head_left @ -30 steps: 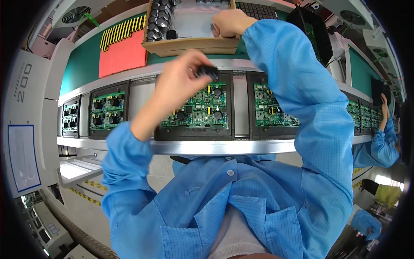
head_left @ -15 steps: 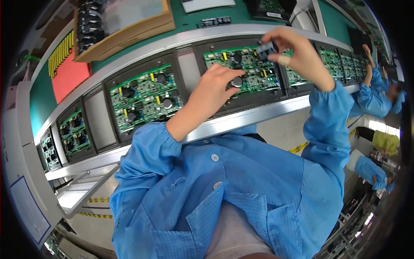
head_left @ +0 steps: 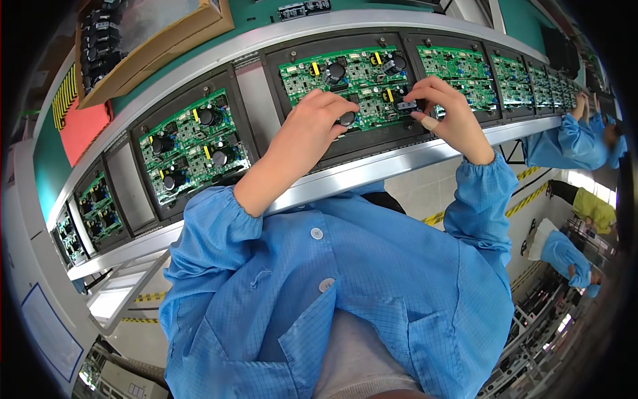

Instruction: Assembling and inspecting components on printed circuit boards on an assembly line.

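Green board, corner hidden by left hand, fingers closed on capacitor, right hand clamped on second capacitor, rail in front, box upper left

Black cylindrical capacitor tipped sideways at lower right of green circuit board; round-topped capacitor at lower left

Nothing readable here, tbh. The black capacitor in the right hand has pale print, too tiny to make out. Blue-bordered sheet way left of the left hand? Illegible. There's yellow-and-black hazard tape beyond the right hand, though.
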A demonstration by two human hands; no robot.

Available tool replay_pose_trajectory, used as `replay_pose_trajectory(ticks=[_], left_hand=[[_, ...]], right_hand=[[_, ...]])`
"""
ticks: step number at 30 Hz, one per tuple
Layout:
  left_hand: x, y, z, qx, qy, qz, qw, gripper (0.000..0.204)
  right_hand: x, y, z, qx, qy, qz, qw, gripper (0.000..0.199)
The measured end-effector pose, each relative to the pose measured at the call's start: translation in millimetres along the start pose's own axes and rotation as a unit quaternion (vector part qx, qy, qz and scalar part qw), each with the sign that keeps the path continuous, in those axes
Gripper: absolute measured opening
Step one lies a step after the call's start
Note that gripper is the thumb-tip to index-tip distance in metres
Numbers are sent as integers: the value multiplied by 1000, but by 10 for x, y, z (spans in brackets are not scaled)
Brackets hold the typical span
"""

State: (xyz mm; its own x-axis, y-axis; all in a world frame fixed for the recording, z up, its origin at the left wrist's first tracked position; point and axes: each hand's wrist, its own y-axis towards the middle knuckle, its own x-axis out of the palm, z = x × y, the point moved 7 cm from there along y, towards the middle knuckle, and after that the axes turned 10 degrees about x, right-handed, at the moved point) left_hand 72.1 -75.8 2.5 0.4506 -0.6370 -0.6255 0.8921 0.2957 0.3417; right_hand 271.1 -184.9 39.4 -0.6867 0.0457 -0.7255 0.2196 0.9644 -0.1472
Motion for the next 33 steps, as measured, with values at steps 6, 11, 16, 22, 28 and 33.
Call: replay_pose_trajectory(ticks=[6, 11, 16, 22, 28, 33], left_hand=[[46, 96, 48, 27, 24, -24, 999, 40], [40, 140, 95, 37, 34, -38, 998, 37], [21, 136, 135, 39, 69, -66, 995, 35], [22, 169, 135, -1, 68, -47, 997, 33], [37, 153, 130, -46, 82, -30, 995, 33], [47, 142, 174, -34, 126, -23, 991, 33]], right_hand=[[65, 49, 71, 9, -49, 4, 999, 34], [125, 58, 16, -8, -72, 34, 997, 33], [174, 20, -39, -36, -104, 51, 993, 34], [161, 0, -12, 2, -122, 60, 991, 33], [182, -42, 0, 17, -130, 81, 988, 32], [203, -70, -3, 12, -117, 97, 988, 32]])
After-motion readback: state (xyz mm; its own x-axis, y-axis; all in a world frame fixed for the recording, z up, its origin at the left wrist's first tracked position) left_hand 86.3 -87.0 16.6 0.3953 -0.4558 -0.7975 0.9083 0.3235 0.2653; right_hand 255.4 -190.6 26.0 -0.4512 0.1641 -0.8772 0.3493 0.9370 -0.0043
